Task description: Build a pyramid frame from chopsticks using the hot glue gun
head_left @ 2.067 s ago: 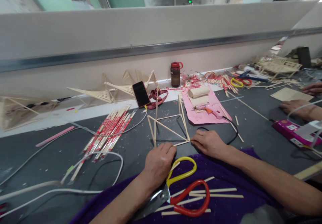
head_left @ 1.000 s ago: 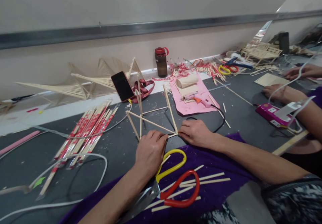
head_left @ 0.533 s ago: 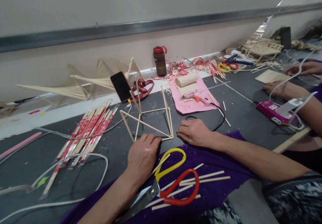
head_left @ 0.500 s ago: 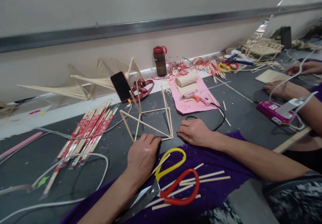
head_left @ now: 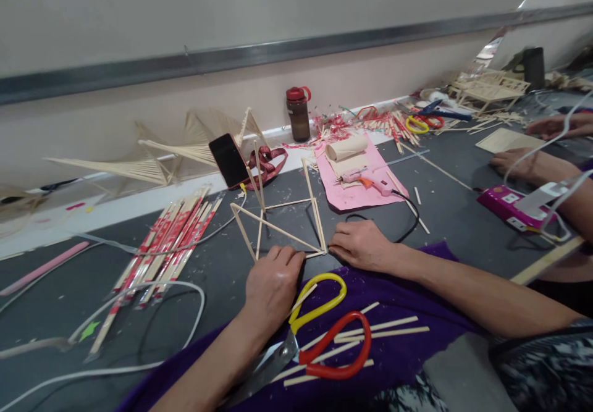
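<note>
A small open frame of thin wooden sticks (head_left: pixel 290 228), with several uprights, stands on the dark table before me. My left hand (head_left: pixel 274 279) rests at its near side, fingers curled over the near bottom stick, fingertips hidden. My right hand (head_left: pixel 359 242) lies beside the frame's near right corner, almost against it. Its fingers are bent and pressed together, and whatever is under them is hidden. Close to me, scissors (head_left: pixel 338 345) with one yellow and one red handle lie on purple cloth (head_left: pixel 407 362) among several loose sticks (head_left: pixel 382 332).
Beyond my right hand, a pink glue gun (head_left: pixel 377 181) lies on a pink sheet (head_left: pixel 340 197). Packaged chopsticks (head_left: pixel 162 245) and a white cable (head_left: pixel 201 304) are left. A phone (head_left: pixel 228 160) and bottle (head_left: pixel 298 115) stand behind. Another person's hands (head_left: pixel 528 162) work at right, near a purple power strip (head_left: pixel 514 208).
My left hand and the stick frame have shifted slightly right, narrowing the gap between the frame's corner and my right hand. The whole view has also shifted a little.
</note>
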Demonstrator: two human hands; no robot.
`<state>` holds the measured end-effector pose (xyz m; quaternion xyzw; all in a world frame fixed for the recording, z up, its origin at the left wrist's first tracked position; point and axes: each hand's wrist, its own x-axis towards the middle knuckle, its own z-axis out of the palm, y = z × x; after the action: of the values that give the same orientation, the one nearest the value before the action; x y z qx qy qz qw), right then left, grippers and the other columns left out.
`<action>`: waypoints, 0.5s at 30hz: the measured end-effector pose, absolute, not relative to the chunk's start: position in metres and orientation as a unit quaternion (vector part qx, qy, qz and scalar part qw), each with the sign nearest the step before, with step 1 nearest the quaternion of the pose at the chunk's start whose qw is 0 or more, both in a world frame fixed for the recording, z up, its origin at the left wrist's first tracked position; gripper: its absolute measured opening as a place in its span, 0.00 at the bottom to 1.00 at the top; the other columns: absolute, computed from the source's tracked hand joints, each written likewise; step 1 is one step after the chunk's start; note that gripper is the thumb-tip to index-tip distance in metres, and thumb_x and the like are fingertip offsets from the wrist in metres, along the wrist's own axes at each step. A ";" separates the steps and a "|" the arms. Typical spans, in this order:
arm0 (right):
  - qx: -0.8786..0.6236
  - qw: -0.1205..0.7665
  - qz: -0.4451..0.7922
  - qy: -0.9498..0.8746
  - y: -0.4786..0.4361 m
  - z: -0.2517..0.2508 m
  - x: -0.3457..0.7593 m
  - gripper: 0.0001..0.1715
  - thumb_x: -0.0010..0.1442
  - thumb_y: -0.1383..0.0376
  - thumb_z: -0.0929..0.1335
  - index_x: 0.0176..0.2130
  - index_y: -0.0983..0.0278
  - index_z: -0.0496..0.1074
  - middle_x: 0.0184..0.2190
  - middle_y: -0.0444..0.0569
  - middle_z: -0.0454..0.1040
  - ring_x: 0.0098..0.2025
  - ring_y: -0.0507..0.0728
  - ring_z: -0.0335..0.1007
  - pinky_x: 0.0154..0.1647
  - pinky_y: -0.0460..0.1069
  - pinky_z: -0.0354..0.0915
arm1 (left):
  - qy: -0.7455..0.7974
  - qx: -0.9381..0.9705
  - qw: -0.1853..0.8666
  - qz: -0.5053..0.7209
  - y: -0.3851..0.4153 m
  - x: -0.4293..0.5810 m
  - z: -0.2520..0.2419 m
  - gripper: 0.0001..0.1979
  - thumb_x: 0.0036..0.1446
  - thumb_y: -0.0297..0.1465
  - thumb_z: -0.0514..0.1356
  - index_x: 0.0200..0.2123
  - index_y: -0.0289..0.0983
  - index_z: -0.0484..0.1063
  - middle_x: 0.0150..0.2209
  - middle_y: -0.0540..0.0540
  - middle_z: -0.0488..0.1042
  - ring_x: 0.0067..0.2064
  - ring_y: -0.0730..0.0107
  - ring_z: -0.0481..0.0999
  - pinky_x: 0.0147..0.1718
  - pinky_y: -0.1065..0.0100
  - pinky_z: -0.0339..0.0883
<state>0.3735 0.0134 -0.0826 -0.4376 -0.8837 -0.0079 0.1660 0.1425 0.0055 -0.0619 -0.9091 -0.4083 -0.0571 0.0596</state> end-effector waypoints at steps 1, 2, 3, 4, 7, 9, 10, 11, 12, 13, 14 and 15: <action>-0.438 0.167 -0.007 -0.883 0.013 -0.083 0.374 0.14 0.63 0.61 0.62 0.33 0.64 0.73 0.30 0.47 0.70 0.29 0.50 0.62 0.28 0.47 0.49 | -0.408 -0.909 0.061 -0.058 0.005 0.143 -0.062 0.12 0.58 0.24 0.54 0.43 0.39 0.72 0.37 0.44 0.74 0.39 0.63 0.70 0.34 0.65 0.65; -0.439 0.167 -0.005 -0.883 0.013 -0.083 0.374 0.14 0.63 0.61 0.62 0.34 0.64 0.74 0.30 0.47 0.70 0.29 0.50 0.62 0.28 0.47 0.49 | -0.408 -0.909 0.063 -0.060 0.005 0.143 -0.062 0.12 0.58 0.25 0.54 0.43 0.39 0.73 0.37 0.44 0.74 0.40 0.62 0.70 0.34 0.65 0.66; -0.440 0.168 -0.005 -0.882 0.013 -0.083 0.375 0.14 0.63 0.61 0.62 0.34 0.64 0.74 0.30 0.47 0.70 0.29 0.50 0.62 0.28 0.47 0.49 | -0.408 -0.908 0.065 -0.063 0.005 0.143 -0.062 0.12 0.58 0.25 0.54 0.43 0.38 0.73 0.37 0.44 0.74 0.40 0.62 0.70 0.34 0.65 0.66; -0.440 0.168 -0.004 -0.882 0.013 -0.082 0.375 0.14 0.63 0.61 0.62 0.35 0.63 0.74 0.30 0.47 0.70 0.29 0.50 0.62 0.28 0.47 0.49 | -0.407 -0.909 0.066 -0.069 0.005 0.143 -0.061 0.12 0.58 0.25 0.54 0.43 0.38 0.73 0.38 0.44 0.74 0.40 0.61 0.70 0.34 0.64 0.66; -0.440 0.169 0.005 -0.882 0.013 -0.082 0.375 0.13 0.63 0.61 0.62 0.35 0.63 0.74 0.30 0.46 0.70 0.30 0.50 0.63 0.29 0.47 0.49 | -0.405 -0.908 0.049 -0.098 0.005 0.146 -0.060 0.11 0.59 0.27 0.54 0.43 0.38 0.73 0.39 0.43 0.73 0.43 0.59 0.68 0.39 0.62 0.66; -0.441 0.170 0.013 -0.881 0.013 -0.081 0.375 0.13 0.63 0.61 0.62 0.36 0.63 0.75 0.30 0.46 0.70 0.30 0.50 0.63 0.29 0.47 0.49 | -0.407 -0.904 0.014 -0.128 0.007 0.149 -0.059 0.10 0.58 0.28 0.55 0.42 0.37 0.73 0.41 0.43 0.73 0.45 0.59 0.68 0.43 0.60 0.65; -0.441 0.172 0.016 -0.881 0.013 -0.081 0.374 0.13 0.63 0.60 0.63 0.36 0.63 0.75 0.30 0.46 0.71 0.30 0.50 0.63 0.29 0.47 0.49 | -0.409 -0.901 -0.010 -0.144 0.007 0.150 -0.059 0.10 0.58 0.29 0.55 0.42 0.37 0.73 0.41 0.43 0.73 0.46 0.59 0.67 0.46 0.59 0.65; -0.441 0.174 0.018 -0.880 0.013 -0.082 0.373 0.14 0.63 0.60 0.63 0.36 0.63 0.75 0.30 0.46 0.71 0.30 0.50 0.63 0.29 0.47 0.49 | -0.412 -0.897 -0.038 -0.159 0.009 0.152 -0.060 0.10 0.57 0.29 0.55 0.42 0.37 0.74 0.42 0.43 0.73 0.47 0.59 0.67 0.48 0.59 0.64; -0.440 0.176 0.020 -0.880 0.013 -0.082 0.373 0.14 0.63 0.60 0.63 0.36 0.63 0.75 0.30 0.46 0.71 0.30 0.50 0.63 0.29 0.47 0.49 | -0.415 -0.891 -0.066 -0.173 0.010 0.153 -0.061 0.10 0.57 0.28 0.56 0.42 0.36 0.74 0.43 0.43 0.73 0.48 0.60 0.67 0.49 0.59 0.64; -0.439 0.177 0.021 -0.880 0.013 -0.082 0.372 0.14 0.63 0.60 0.63 0.36 0.63 0.75 0.30 0.46 0.71 0.30 0.50 0.63 0.29 0.47 0.50 | -0.421 -0.884 -0.095 -0.181 0.011 0.154 -0.062 0.11 0.56 0.28 0.56 0.42 0.36 0.74 0.43 0.43 0.73 0.49 0.60 0.67 0.50 0.59 0.63; -0.439 0.179 0.021 -0.880 0.013 -0.082 0.371 0.14 0.63 0.59 0.63 0.36 0.63 0.75 0.30 0.46 0.71 0.30 0.50 0.63 0.29 0.47 0.50 | -0.429 -0.876 -0.121 -0.187 0.012 0.155 -0.062 0.11 0.56 0.27 0.56 0.42 0.36 0.74 0.44 0.43 0.73 0.50 0.61 0.68 0.51 0.60 0.63; -0.439 0.180 0.021 -0.880 0.013 -0.083 0.371 0.14 0.63 0.59 0.63 0.36 0.63 0.75 0.30 0.46 0.71 0.30 0.50 0.63 0.29 0.47 0.50 | -0.439 -0.867 -0.144 -0.188 0.014 0.156 -0.063 0.11 0.55 0.27 0.56 0.41 0.36 0.74 0.44 0.44 0.73 0.51 0.61 0.68 0.51 0.60 0.63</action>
<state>0.3709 0.0134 -0.0827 -0.4393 -0.8799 0.0209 0.1796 0.1562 0.0138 -0.0630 -0.8668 -0.4390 -0.1880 -0.1436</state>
